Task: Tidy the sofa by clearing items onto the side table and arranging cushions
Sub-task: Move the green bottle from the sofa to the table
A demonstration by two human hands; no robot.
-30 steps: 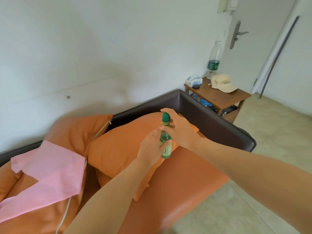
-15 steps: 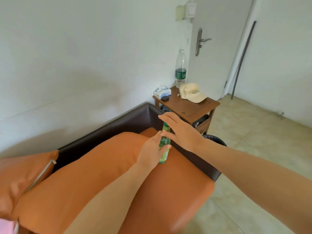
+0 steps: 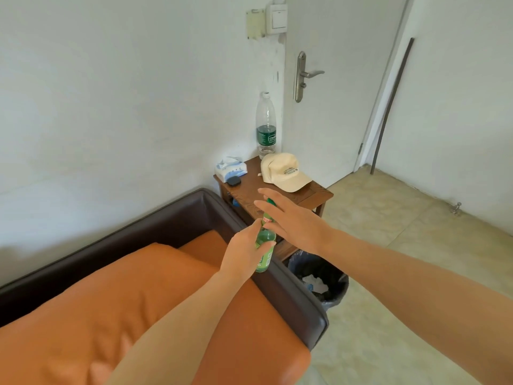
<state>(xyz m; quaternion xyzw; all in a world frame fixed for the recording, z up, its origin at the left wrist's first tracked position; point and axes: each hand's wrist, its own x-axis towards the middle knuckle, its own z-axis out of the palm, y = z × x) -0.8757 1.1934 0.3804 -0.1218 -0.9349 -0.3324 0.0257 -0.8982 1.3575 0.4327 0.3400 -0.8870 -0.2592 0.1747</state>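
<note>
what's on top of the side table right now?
On the side table: a cap, a clear bottle behind it, a tissue box and a small dark object. The hands and green bottle cover its near corner.

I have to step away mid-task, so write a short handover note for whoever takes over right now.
Left hand: shut on the small green plastic bottle, held upright above the dark brown sofa arm.
Right hand: open, fingers spread by the bottle's green cap.
Brown wooden side table: holds a beige cap, a tall clear water bottle, a white tissue box and a small black object.
Left: set the green bottle on the table's bare front; arrange the orange cushion.
</note>
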